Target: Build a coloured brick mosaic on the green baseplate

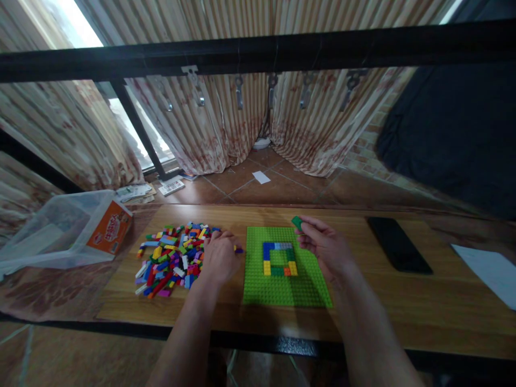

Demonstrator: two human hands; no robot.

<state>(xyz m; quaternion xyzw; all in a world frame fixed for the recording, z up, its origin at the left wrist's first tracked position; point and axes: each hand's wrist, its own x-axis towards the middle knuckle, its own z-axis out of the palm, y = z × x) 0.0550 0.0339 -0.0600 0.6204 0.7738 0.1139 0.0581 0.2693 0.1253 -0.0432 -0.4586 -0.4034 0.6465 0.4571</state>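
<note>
Forearms (374, 328) nearest; right grip (326, 245) pinches green brick (296, 221) pointing away-left, long axis unclear; left grip (221, 258) unclear.

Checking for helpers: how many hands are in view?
2: the left hand at the right edge of the brick pile, and the right hand holding a green brick by the green baseplate.

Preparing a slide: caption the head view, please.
Right hand holds a small green plastic brick near a lime-green studded baseplate; left hand at a pile of multicoloured plastic bricks.
</note>
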